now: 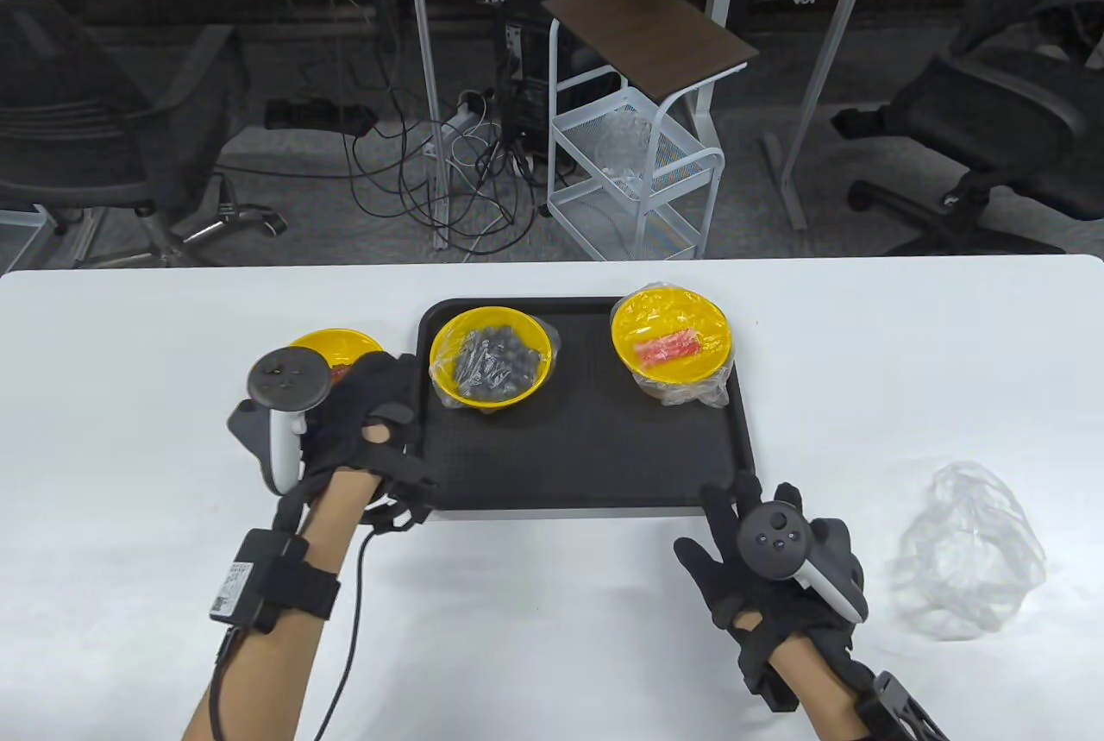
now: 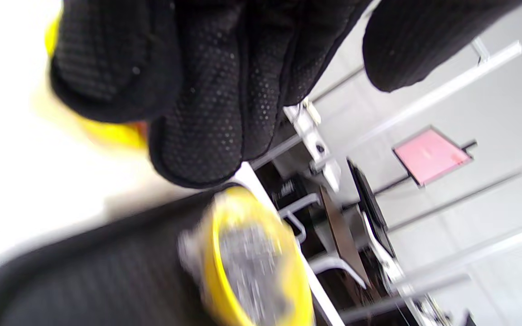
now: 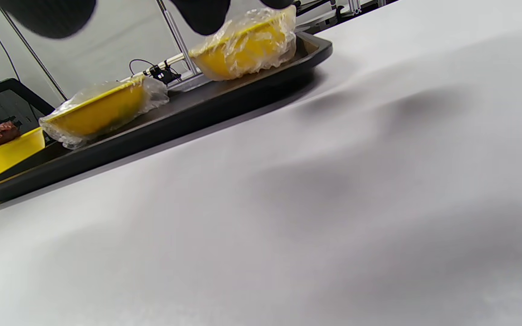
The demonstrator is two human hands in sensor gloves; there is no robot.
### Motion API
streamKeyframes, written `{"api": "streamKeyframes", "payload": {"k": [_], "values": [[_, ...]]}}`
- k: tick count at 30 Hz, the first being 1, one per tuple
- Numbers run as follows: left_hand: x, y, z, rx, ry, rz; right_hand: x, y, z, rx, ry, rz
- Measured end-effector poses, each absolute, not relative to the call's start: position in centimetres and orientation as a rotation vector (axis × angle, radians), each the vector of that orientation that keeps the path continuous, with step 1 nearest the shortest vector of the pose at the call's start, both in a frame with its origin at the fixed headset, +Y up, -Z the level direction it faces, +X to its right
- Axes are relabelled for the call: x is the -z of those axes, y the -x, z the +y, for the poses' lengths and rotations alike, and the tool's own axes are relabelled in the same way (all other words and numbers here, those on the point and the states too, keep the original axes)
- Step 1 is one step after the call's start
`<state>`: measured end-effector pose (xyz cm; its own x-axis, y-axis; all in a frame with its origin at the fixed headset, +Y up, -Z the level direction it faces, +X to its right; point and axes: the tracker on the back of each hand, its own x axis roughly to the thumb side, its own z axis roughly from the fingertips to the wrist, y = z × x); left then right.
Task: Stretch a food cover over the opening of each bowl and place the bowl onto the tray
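Our left hand (image 1: 362,413) reaches for the uncovered bowl (image 1: 332,344) at the tray's (image 1: 586,465) nine o'clock, grip unclear; our right hand (image 1: 759,568) is spread.

- Table view: high, looks down and forward over the white surface (image 1: 552,655); both hands enter from the bottom edge; floor and chairs show beyond the far edge.
- Left wrist view: very close, rolled on its side, blurred; gloved fingers (image 2: 197,113) fill the top; faces the black tray (image 2: 84,271).
- Right wrist view: low, almost at surface level, tilted; faces across the surface toward the tray.
- Shared by all three: the tray and the covered yellow bowl of dark pieces (image 1: 490,357) on it.
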<state>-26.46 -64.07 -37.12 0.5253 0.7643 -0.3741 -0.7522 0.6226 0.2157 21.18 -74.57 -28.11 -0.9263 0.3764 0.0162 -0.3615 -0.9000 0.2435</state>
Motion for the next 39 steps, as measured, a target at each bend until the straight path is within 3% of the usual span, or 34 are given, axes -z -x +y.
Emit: {"api": "streamKeyframes", "payload": {"k": [5,8,13,22,26,31,39], "values": [[37.6,32.8,-66.3,-0.591,-0.109,0.698,28.1,-21.3,-74.4,-2.737,-0.08,0.318],[38.0,35.6,-69.1,-0.521,-0.031,0.822,28.1,-21.3,-74.5,-2.734,-0.071,0.32],[38.8,38.4,-73.7,-0.735,0.211,0.903,28.1,-21.4,-74.6,-2.729,-0.063,0.329],[40.6,37.8,-77.5,-1.014,0.204,0.865,28.1,-21.3,-74.6,-2.735,-0.052,0.345],[41.0,37.3,-77.7,-1.08,0.142,0.85,28.1,-21.4,-74.6,-2.732,-0.048,0.346],[40.7,37.3,-76.7,-0.993,0.098,0.832,28.1,-21.5,-74.6,-2.721,-0.046,0.339],[37.8,34.4,-71.4,-0.888,0.135,0.572,28.4,-22.2,-74.5,-2.7,-0.022,0.322]]}}
